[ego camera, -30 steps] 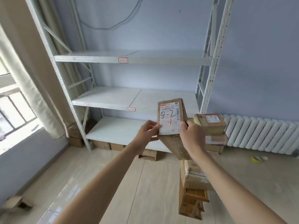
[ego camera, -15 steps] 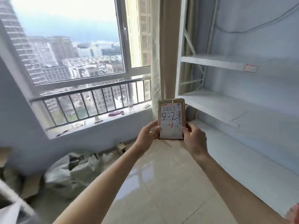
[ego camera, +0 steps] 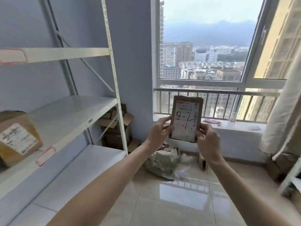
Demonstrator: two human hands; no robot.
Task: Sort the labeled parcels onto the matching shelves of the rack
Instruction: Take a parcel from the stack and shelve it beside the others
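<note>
So we've swung round: rack (ego camera: 114,88) now sits on our left, not right. Left hand (ego camera: 158,135) and right hand (ego camera: 206,141) pinch the "2-2" parcel (ego camera: 186,118) by its edges, upright before the window (ego camera: 203,46). Let's match its label to a shelf tag (ego camera: 46,156) before setting it down.
</note>
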